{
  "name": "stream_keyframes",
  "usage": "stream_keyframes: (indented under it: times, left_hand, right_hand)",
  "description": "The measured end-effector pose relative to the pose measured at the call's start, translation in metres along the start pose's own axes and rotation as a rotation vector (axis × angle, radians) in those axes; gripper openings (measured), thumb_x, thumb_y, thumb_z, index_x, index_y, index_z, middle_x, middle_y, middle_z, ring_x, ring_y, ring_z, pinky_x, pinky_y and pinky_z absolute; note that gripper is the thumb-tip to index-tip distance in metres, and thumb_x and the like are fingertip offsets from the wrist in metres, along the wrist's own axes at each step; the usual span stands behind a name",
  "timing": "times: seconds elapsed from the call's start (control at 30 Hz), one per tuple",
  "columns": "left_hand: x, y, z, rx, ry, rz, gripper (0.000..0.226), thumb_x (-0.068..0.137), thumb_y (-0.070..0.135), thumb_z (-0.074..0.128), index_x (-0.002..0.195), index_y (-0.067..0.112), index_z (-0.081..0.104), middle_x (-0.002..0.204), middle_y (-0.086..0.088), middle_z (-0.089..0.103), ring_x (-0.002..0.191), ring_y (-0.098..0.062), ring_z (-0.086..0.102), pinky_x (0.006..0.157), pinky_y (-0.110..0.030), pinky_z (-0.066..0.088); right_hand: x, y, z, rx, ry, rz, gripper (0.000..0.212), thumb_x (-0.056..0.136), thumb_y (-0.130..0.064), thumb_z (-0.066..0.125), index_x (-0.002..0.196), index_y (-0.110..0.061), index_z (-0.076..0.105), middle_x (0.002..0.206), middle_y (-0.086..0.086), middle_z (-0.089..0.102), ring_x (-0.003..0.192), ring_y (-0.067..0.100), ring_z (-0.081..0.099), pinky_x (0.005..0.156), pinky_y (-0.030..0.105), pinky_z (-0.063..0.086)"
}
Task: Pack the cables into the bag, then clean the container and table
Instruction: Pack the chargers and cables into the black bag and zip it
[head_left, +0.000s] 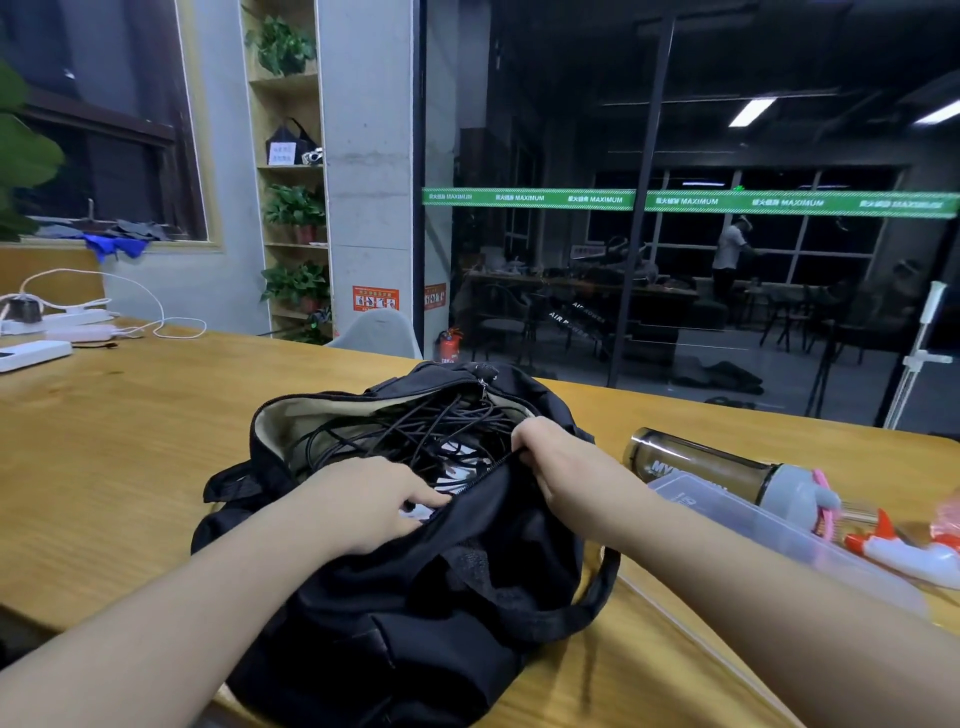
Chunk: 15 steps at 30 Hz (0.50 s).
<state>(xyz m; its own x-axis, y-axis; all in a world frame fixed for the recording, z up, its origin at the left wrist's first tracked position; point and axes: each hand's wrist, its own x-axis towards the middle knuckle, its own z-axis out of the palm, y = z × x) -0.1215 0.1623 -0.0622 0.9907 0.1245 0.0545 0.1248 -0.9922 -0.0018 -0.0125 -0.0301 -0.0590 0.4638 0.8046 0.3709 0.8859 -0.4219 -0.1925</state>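
A black bag (441, 597) lies on the wooden table (130, 441) in front of me, its top unzipped and its pale lining showing. A tangle of black cables (415, 436) fills the opening. My left hand (369, 506) reaches into the near side of the opening, fingers curled at the zipper edge and touching the cables. My right hand (561, 462) pinches the bag's near zipper edge at the right. A clear plastic container (789, 540) lies on the table to the right of the bag, partly behind my right forearm.
A dark drinking bottle (701, 462) lies on its side behind the container. A white and red spray bottle (909, 556) rests at the far right. White power strips and chargers (57, 322) sit at the far left of the table. A grey chair (379, 332) stands beyond the table.
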Motion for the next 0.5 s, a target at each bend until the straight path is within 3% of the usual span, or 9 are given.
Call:
stream_keyframes:
  times: [0.07,0.13,0.23,0.3,0.33,0.4,0.5]
  left_hand:
    - [-0.001,-0.001,-0.002,0.041,-0.019,-0.041,0.033,0.09,0.037,0.046,0.113,0.06,0.051,0.101,0.013,0.065,0.09,-0.015,0.058,0.062,-0.026,0.038]
    - [-0.003,0.001,-0.005,0.097,-0.03,-0.094,0.029,0.089,0.035,0.045,0.108,0.053,0.057,0.103,0.011,0.065,0.091,-0.018,0.058,0.063,-0.026,0.037]
    - [-0.006,0.006,-0.008,0.146,-0.026,-0.119,0.022,0.088,0.027,0.044,0.082,0.038,0.063,0.084,0.008,0.062,0.075,-0.019,0.052,0.063,-0.026,0.037]
    - [-0.008,0.007,-0.008,0.084,-0.051,-0.082,0.026,0.084,0.016,0.045,0.06,0.026,0.049,0.068,0.006,0.053,0.063,-0.015,0.046,0.058,-0.027,0.037]
    - [-0.009,0.006,-0.008,0.029,-0.062,-0.056,0.026,0.083,0.011,0.045,0.059,0.022,0.045,0.066,0.004,0.052,0.061,-0.014,0.045,0.057,-0.027,0.037]
    - [-0.009,-0.002,-0.007,-0.023,-0.014,0.029,0.019,0.082,0.008,0.047,0.067,0.016,0.054,0.078,-0.001,0.057,0.07,-0.016,0.049,0.061,-0.026,0.039]
    - [-0.002,-0.019,0.0,-0.047,0.217,0.08,0.021,0.089,0.026,0.052,0.105,0.023,0.066,0.112,0.001,0.053,0.105,-0.018,0.047,0.092,-0.034,0.042]
  right_hand:
    - [0.001,-0.001,-0.001,0.003,0.077,-0.026,0.021,0.094,-0.004,0.033,0.105,-0.021,0.041,0.094,-0.01,0.036,0.072,0.012,0.032,0.064,0.028,0.026]
    - [0.004,-0.002,-0.003,0.032,0.174,-0.041,0.02,0.096,-0.005,0.035,0.105,-0.021,0.043,0.098,-0.012,0.036,0.071,0.01,0.033,0.064,0.025,0.025]
    - [0.011,-0.007,-0.008,0.146,0.309,-0.074,0.017,0.097,-0.008,0.036,0.108,-0.018,0.045,0.102,-0.009,0.042,0.077,0.014,0.042,0.069,0.029,0.034]
    - [0.015,-0.013,-0.008,0.219,0.389,-0.138,0.019,0.093,-0.009,0.035,0.107,-0.018,0.045,0.104,-0.003,0.05,0.084,0.02,0.049,0.075,0.034,0.043]
    - [0.016,-0.016,-0.008,0.25,0.411,-0.159,0.021,0.091,-0.008,0.035,0.106,-0.019,0.044,0.103,0.0,0.053,0.087,0.021,0.051,0.077,0.034,0.044]
    - [0.018,-0.02,-0.004,0.305,0.425,-0.187,0.025,0.091,-0.003,0.036,0.107,-0.02,0.044,0.103,0.001,0.055,0.092,0.017,0.053,0.081,0.026,0.043]
    - [0.018,-0.019,0.0,0.345,0.463,-0.204,0.026,0.092,-0.001,0.037,0.106,-0.022,0.044,0.107,0.002,0.055,0.093,0.011,0.051,0.08,0.011,0.038]
